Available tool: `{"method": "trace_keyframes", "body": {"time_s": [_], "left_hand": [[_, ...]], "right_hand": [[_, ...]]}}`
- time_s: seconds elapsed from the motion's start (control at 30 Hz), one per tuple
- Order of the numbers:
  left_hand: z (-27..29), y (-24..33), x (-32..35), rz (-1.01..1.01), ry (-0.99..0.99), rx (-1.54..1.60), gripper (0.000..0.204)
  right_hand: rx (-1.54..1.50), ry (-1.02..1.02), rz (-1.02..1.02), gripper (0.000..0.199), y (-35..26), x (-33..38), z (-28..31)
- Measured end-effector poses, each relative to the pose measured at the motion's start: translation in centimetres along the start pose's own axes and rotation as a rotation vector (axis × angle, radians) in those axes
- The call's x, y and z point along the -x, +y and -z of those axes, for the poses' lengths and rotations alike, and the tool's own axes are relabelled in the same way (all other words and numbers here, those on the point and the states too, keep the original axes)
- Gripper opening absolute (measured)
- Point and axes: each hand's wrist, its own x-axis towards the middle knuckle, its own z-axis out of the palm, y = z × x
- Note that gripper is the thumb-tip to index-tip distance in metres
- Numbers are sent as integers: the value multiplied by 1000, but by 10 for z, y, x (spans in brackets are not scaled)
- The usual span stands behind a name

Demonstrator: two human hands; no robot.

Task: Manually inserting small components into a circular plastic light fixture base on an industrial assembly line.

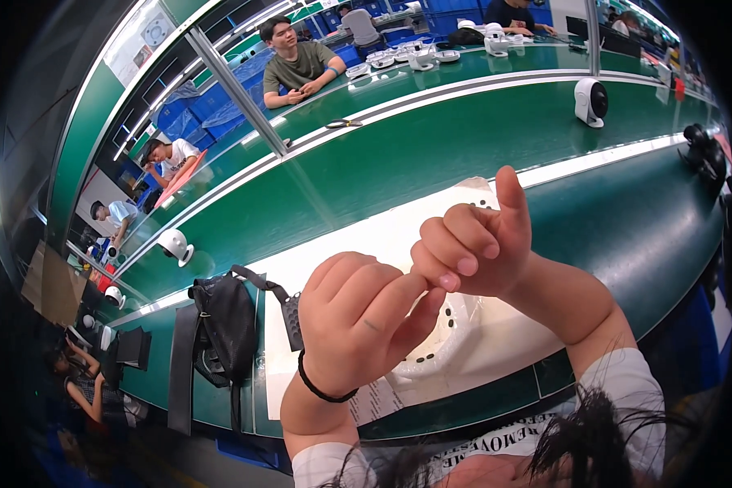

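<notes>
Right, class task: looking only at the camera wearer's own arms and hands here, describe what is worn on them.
Both hands are bare, with no gloves or rings visible. The left hand has a thin black band, like a hair tie, around its wrist. Both forearms are uncovered, with light grey or white sleeves pushed up: one sleeve edge shows at the lower rim, the other sleeve sits below the right hand.

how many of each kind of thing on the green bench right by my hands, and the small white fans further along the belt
Black fabric bag with straps: 1
White moulded plastic part under the hands: 1
White paper sheet on the bench: 1
Small round white fans on the belt: 2
Total: 5
The left hand and right hand, both curled, meet at the fingers above the white part.
</notes>
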Motion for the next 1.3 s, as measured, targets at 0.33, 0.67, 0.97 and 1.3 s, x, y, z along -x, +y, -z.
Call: {"method": "trace_keyframes", "body": {"time_s": [0.33, 0.67, 0.97, 1.3], "left_hand": [[1, 5, 2, -85, 87, -249, 23], [1, 3, 2, -87, 102, -208, 26], [-3, -7, 3, -192, 55, -155, 34], [-5, -10, 5, -185, 74, -119, 36]], "right_hand": [[-28, -5, 16, 64, 2, 1, 5], [-16, 25, 12, 63, 3, 2, 4], [-50, 33, 24, 60, 3, 1, 2], [8, 103, 8, 58, 2, -1, -4]]}}
